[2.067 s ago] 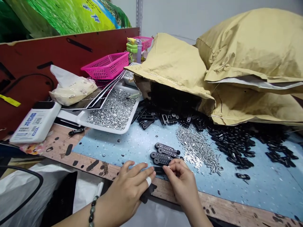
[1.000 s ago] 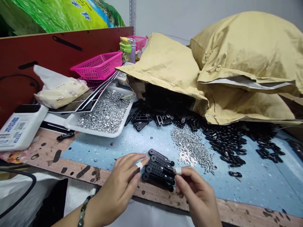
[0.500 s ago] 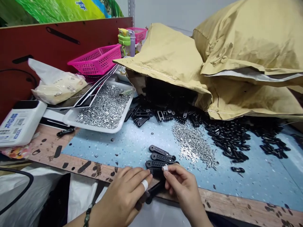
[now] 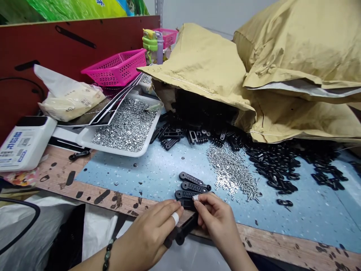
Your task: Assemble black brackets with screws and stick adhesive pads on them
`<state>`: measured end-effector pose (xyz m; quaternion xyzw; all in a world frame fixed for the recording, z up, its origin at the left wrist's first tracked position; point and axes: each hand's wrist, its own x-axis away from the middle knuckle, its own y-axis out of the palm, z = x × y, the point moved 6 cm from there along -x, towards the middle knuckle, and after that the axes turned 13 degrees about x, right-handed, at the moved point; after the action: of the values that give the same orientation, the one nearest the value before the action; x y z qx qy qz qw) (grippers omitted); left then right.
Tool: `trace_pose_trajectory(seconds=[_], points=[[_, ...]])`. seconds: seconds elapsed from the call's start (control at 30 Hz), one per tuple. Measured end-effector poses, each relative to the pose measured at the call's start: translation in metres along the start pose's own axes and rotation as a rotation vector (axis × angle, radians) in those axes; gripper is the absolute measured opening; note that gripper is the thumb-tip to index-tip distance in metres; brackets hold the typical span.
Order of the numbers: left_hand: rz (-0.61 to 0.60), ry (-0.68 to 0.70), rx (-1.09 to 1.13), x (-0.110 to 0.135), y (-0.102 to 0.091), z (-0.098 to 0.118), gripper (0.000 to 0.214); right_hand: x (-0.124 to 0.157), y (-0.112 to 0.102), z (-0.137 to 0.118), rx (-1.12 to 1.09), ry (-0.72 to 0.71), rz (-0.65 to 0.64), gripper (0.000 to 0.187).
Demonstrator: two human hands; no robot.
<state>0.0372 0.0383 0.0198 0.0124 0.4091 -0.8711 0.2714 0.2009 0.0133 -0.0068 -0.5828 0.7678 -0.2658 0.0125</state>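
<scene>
My left hand (image 4: 153,233), with white tape round a finger and a beaded bracelet at the wrist, is closed about black plastic parts at the table's front edge. Its fingertips press the left end of a black plastic arm (image 4: 187,203). A second black piece (image 4: 187,227) slants below, between the hands. My right hand (image 4: 220,218), a fingertip taped white, is pinched at the arm's right end; whatever is in that pinch is hidden. Just beyond my fingers, three ribbed black plastic arms (image 4: 194,187) lie in a row on the blue mat (image 4: 152,173).
Screws (image 4: 245,177) and nuts (image 4: 225,184) lie in a pile to the right, with small black parts (image 4: 276,162) beyond. A white tray (image 4: 126,150) of nuts stands left, near a pink basket (image 4: 118,69). Brown paper sacks (image 4: 203,64) fill the back.
The view has shifted slightly, so things appear a little higher and further right. Both hands keep nearly the same pose at the black parts.
</scene>
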Motion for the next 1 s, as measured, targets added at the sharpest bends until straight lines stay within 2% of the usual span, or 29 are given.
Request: trace_pose_trajectory(seconds=[0.1, 0.23, 0.37, 0.47, 0.57, 0.7, 0.8, 0.9, 1.0], points=[[-0.02, -0.045, 0.037, -0.006, 0.002, -0.001, 0.058, -0.001, -0.001, -0.002, 0.14, -0.029, 0.013, 0.021], [-0.036, -0.049, 0.005, -0.013, 0.002, 0.003, 0.058, -0.002, -0.005, -0.009, 0.39, -0.076, 0.102, 0.012], [0.073, -0.049, -0.033, -0.016, -0.002, 0.008, 0.043, -0.001, -0.01, -0.008, 0.587, -0.142, 0.161, 0.022], [0.156, -0.052, -0.067, -0.015, -0.003, 0.009, 0.036, 0.008, -0.02, -0.009, 0.582, -0.207, 0.275, 0.023], [0.177, -0.111, -0.003, -0.017, -0.009, 0.008, 0.037, 0.024, -0.024, -0.028, 0.47, -0.405, 0.335, 0.008], [0.077, -0.168, 0.255, -0.025, -0.023, 0.012, 0.044, 0.04, -0.008, -0.066, 0.516, -0.707, 0.23, 0.028], [0.036, -0.243, 0.427, -0.026, -0.028, 0.013, 0.05, 0.045, -0.001, -0.081, 0.54, -0.816, 0.233, 0.019], [0.077, -0.375, 0.609, -0.018, -0.025, 0.003, 0.05, 0.042, -0.006, -0.075, 0.367, -0.741, 0.246, 0.016], [0.171, -0.437, 0.572, -0.009, -0.026, -0.013, 0.047, 0.031, -0.022, -0.052, 0.172, -0.461, 0.301, 0.012]])
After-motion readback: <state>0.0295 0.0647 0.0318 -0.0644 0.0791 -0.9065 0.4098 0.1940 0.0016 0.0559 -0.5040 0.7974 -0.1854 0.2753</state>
